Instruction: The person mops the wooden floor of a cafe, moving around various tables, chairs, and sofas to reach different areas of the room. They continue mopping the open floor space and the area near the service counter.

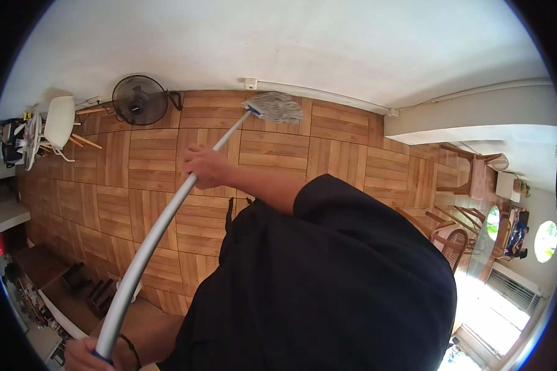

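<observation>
A mop has a long silver pole (158,229) and a grey string head (275,107) with a blue connector. Its head lies on the wooden floor by the foot of the wall. My right hand (205,166) is closed around the middle of the pole, the arm reaching out from a black sleeve. At the bottom left, my left hand (88,355) wraps the pole's near end by a blue part; a dark bracelet circles that wrist. The left fingers are partly cut off by the frame edge.
A black fan (140,100) stands against the wall, left of the mop head. Farther left is a white chair (59,122). A dark wooden table (40,266) is at lower left, and cane-backed chairs (452,244) stand at right. A white wall ledge (470,127) juts out at upper right.
</observation>
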Demonstrator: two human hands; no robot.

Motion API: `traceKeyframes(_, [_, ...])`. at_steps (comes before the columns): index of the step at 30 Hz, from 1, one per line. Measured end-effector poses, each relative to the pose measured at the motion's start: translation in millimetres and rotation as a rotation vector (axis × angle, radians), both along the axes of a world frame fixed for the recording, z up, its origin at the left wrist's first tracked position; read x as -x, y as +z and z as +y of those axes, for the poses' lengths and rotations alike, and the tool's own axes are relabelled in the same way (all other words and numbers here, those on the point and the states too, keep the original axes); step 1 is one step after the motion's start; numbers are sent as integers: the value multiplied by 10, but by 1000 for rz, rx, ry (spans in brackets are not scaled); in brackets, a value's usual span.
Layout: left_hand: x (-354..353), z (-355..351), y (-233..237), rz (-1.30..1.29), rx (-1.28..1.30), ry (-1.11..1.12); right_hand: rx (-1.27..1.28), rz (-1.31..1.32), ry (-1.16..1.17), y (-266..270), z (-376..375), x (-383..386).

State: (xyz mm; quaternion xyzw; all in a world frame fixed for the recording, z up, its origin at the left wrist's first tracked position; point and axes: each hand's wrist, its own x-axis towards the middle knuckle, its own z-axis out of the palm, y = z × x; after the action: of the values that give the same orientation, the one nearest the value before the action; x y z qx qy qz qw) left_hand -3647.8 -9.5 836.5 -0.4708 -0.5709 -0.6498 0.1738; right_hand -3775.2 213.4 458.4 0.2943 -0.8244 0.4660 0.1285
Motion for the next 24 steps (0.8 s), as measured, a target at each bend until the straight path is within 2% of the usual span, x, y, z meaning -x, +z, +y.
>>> traceKeyframes(1, [-55,196,34,-10,-127,-71,-2,-53,88,17,-65,13])
traceKeyframes(2, [-106,254,72,-34,-89,-48,-1,-106,174,53,-107,4])
traceKeyframes(5, [-259,384,184,-80,39,-45,-109,-389,174,158,-146,-183])
traceKeyframes(8, [-453,417,177,-107,36,-82,-178,-342,91,76,-44,-417])
traceKeyframes(10, [-575,740,164,-135,-88,-75,-102,-374,44,50,138,-646])
traceKeyframes(13, [-828,986,181,-124,-175,23,-117,-380,-46,128,584,-1148])
traceKeyframes(17, [-1095,1422,89,-154,-283,-89,-140,-339,-181,-70,1242,-1731])
traceKeyframes(20, [-1278,1831,-4,-217,-298,-285,-219,-473,-282,69,1878,-2260])
traceKeyframes(23, [-1274,1744,-54,-396,-278,-137,-288,-565,-396,2,2359,-2751])
traceKeyframes(24, [-1322,1863,-103,-401,-280,-210,-228,-608,-457,-75,2500,-2942])
